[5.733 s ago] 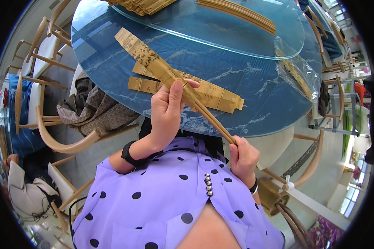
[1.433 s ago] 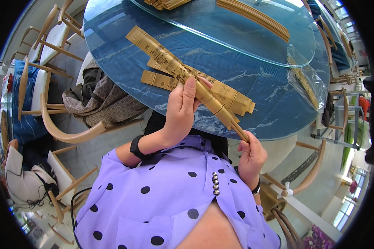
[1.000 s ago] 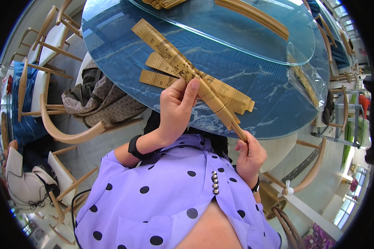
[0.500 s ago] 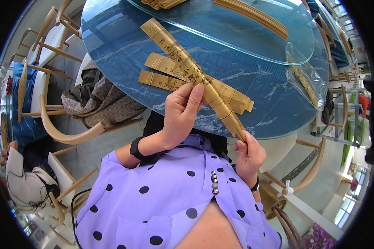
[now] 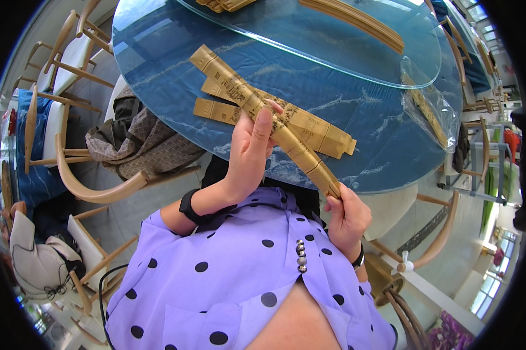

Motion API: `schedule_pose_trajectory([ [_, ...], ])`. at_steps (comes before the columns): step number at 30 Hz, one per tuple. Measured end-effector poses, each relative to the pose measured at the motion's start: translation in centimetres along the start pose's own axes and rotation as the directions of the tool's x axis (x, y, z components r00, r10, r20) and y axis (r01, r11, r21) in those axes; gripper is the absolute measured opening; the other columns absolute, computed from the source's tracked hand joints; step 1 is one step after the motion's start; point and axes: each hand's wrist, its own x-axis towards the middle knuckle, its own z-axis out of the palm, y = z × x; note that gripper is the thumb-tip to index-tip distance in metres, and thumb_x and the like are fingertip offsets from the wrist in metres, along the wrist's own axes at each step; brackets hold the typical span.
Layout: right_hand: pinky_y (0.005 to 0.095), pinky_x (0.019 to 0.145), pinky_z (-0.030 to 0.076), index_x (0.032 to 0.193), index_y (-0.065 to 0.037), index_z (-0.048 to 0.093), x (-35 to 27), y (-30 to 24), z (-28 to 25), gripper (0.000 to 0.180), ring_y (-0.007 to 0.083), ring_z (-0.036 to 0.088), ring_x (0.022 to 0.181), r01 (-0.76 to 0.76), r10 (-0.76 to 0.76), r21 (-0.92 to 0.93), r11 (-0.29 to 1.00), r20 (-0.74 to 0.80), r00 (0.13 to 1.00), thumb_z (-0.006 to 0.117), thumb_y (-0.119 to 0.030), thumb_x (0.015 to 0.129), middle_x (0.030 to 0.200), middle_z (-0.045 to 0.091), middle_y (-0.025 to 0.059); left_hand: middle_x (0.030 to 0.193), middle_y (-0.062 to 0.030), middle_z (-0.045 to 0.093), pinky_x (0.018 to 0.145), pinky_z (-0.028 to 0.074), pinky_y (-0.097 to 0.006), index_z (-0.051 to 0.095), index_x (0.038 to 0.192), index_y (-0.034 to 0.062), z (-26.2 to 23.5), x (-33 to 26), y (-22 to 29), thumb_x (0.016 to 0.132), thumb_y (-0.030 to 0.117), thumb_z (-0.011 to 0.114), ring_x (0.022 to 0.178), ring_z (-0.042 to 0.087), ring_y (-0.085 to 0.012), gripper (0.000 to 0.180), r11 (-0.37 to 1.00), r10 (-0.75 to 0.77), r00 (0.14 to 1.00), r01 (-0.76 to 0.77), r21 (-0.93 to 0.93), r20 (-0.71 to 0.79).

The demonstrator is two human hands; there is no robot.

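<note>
The left hand (image 5: 248, 154) steadies 1 long gold sleeve (image 5: 263, 114) mid-length while the right hand (image 5: 345, 219) pinches its 5 o'clock end, apparently keeping it clear of 2 more gold sleeves (image 5: 309, 125) lying on the blue glass table (image 5: 158, 64).

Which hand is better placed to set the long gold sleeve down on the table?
Probably the left hand: it grips the gold sleeve mid-length, already above the blue table. The right hand only pinches its near end, off the table's edge.
</note>
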Motion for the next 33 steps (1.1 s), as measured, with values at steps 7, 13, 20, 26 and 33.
schedule_pose_trajectory([
  [7, 0.0292, 0.051, 0.048, 0.106, 0.000, 0.070, 1.6, -0.9, -0.6, 0.035, 0.0177, 0.064, 0.059, 0.018, -0.017, -0.003, 1.000, 0.112, 0.994, 0.086, -0.013, 0.078, 0.073, 0.065, 0.0092, 0.061, 0.0102, 0.034, 0.046, 0.017, -0.021, 0.063, 0.102, 0.0057, -0.9, 1.2, 0.2, 0.113, 0.037, 0.039, 0.051, 0.022, 0.0006, 0.040, 0.988, 0.052, 0.998, -0.047, 0.146, -0.034],
  [13, 0.0248, 0.054, 0.053, 0.099, -0.003, 0.075, 2.1, -0.7, 0.0, 0.028, 0.0168, 0.069, 0.066, 0.250, -0.250, -0.006, 0.968, 0.019, 0.968, 0.085, -0.003, 0.073, 0.087, 0.071, 0.0092, 0.067, 0.0067, 0.050, 0.047, 0.025, -0.020, 0.062, 0.096, 0.0056, -1.0, 1.2, 0.5, 0.112, 0.036, 0.042, 0.053, 0.031, 0.0010, 0.039, 0.990, -0.023, 1.000, 0.023, 0.138, 0.002],
  [20, 0.0226, 0.053, 0.051, 0.092, -0.001, 0.077, 1.8, -1.1, 0.0, 0.018, 0.0149, 0.067, 0.065, 0.249, -0.252, 0.046, 0.967, 0.080, 0.964, 0.080, 0.000, 0.075, 0.091, 0.071, 0.0101, 0.071, 0.0062, 0.051, 0.046, 0.027, -0.018, 0.061, 0.095, 0.0078, -0.9, 0.9, -0.8, 0.111, 0.037, 0.044, 0.054, 0.036, 0.0018, 0.037, 0.979, 0.015, 1.000, -0.011, 0.202, -0.021],
  [26, 0.0235, 0.047, 0.044, 0.092, -0.004, 0.078, 2.1, -1.4, 0.0, 0.022, 0.0117, 0.058, 0.058, 0.217, -0.217, 0.016, 0.976, 0.109, 0.970, 0.080, 0.000, 0.071, 0.090, 0.070, 0.0071, 0.077, 0.0047, 0.056, 0.051, 0.033, -0.017, 0.060, 0.099, 0.0081, -1.0, 0.4, -1.5, 0.111, 0.039, 0.043, 0.062, 0.045, 0.0013, 0.038, 0.942, 0.071, 0.997, -0.081, 0.326, 0.043],
  [33, 0.0249, 0.048, 0.043, 0.093, -0.008, 0.079, 1.8, -1.3, 0.4, 0.025, 0.0125, 0.057, 0.058, 0.239, -0.235, -0.032, 0.970, 0.100, 0.967, 0.078, -0.003, 0.068, 0.088, 0.071, 0.0051, 0.077, 0.0042, 0.056, 0.051, 0.032, -0.018, 0.061, 0.098, 0.0075, -1.7, 0.5, -1.6, 0.112, 0.038, 0.042, 0.061, 0.041, 0.0008, 0.038, 0.952, -0.043, 0.998, 0.026, 0.305, 0.051],
])
